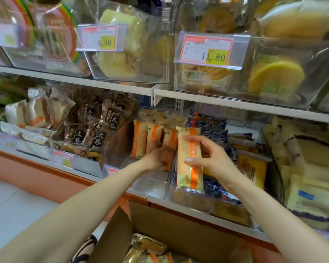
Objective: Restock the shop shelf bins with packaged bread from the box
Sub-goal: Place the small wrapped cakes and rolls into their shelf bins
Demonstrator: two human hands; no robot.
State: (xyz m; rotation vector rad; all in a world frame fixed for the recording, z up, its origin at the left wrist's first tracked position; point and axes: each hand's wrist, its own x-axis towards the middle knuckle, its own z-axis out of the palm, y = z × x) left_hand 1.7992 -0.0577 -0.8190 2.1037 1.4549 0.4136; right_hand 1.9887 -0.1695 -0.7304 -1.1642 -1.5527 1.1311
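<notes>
Left price tag (100, 37) reads 9.90, right tag (207, 50) 11.80 (rest blurred).

right hand (210, 158) pinches upright bread packet (189, 160) | left hand (157, 156) reaches among packets in bin (156, 179) | box (179, 224) below

Both bare forearms are reaching forward and upward, the left one stretching further in. The left hand (156, 155) is curling its fingers and thumb round a standing packet (168, 141). The right hand (212, 157), wrist bent inward, is pinching a second packet (188, 177) upright between thumb and fingertips.
</notes>
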